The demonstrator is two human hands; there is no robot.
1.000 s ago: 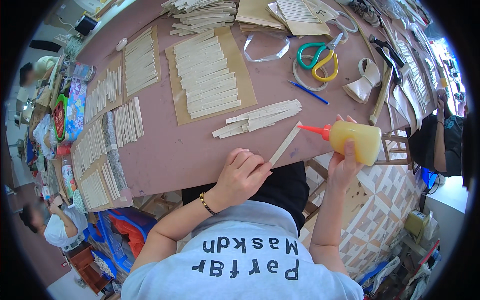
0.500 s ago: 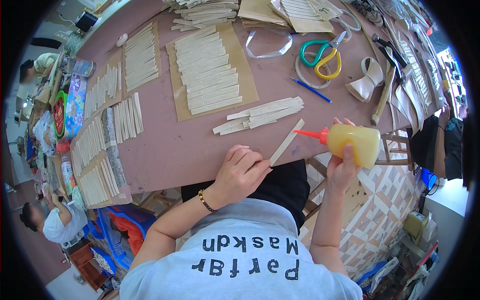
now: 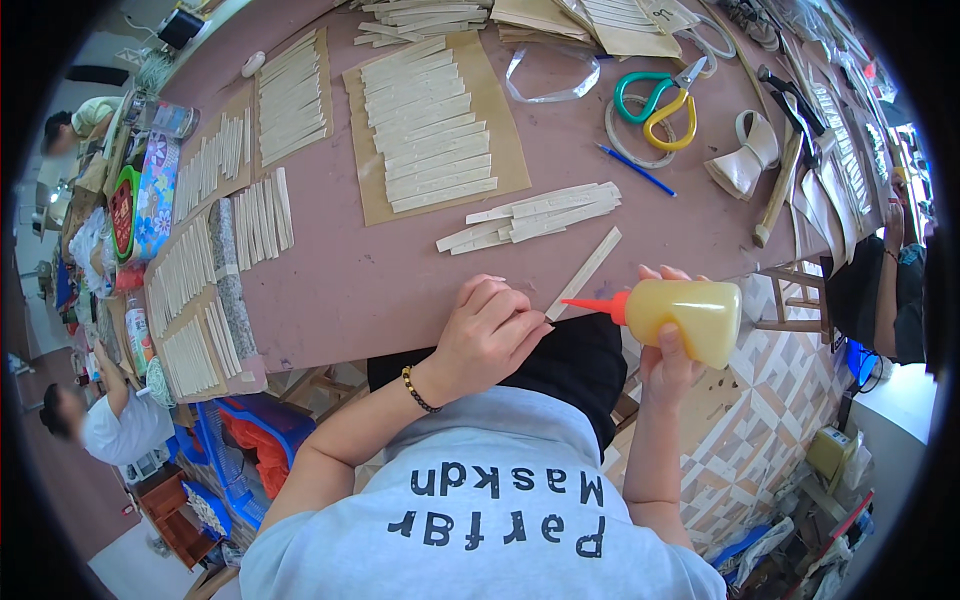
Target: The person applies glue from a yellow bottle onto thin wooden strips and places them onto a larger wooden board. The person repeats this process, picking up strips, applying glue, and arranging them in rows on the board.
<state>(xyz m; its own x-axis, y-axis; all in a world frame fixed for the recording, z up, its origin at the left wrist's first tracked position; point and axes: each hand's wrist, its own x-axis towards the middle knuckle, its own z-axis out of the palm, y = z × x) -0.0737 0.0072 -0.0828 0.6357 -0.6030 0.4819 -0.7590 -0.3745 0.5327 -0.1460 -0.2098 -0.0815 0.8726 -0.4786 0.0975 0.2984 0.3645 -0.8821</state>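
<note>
Bottle point(image 3: 702, 312), red-nozzled, yellow-filled, squeezable-looking plastic, seems best held mid-body, as right hand point(image 3: 668, 368) grips it; left hand point(image 3: 494, 335) pinches flat, pale, bendy-looking strip point(image 3: 588, 268) endwise.

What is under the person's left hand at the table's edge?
The near end of a pale strip meets the fingertips of the left hand, beside the edge of the table. Whatever lies beneath the palm and curled fingers is covered and cannot be seen.

Head-worn fisheye, left of pair; looks down on table point(image 3: 320, 290).
</note>
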